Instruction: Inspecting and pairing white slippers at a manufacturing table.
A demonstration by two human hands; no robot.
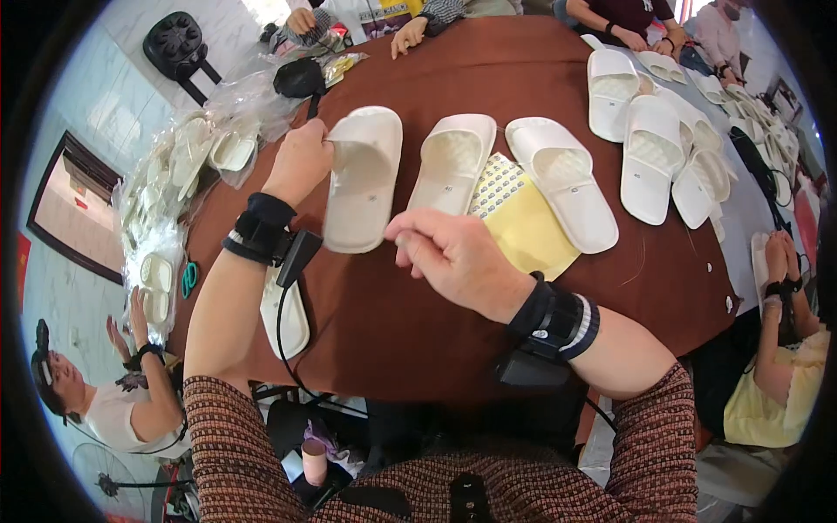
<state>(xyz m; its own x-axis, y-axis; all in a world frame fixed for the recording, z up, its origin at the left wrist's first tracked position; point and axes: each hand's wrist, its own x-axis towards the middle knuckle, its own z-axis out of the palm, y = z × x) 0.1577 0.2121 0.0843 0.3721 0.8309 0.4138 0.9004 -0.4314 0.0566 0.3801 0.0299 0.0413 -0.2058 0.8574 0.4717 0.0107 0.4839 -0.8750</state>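
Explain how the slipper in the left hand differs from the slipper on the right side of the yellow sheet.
The held slipper is gripped by the left hand; the resting slipper is touched by no hand. The held slipper points almost straight up the picture; the resting slipper slants, its heel toward the right. Both are white.

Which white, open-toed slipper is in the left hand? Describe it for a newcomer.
Start at the large brown cloth-covered table, then find the camera wearer's bare left hand. That hand holds the far left edge of a white, open-toed, plastic-looking slipper. Unlike the two similar white slippers just right of it, this one is in a hand's grip and clear of the flat yellow paper sheet.
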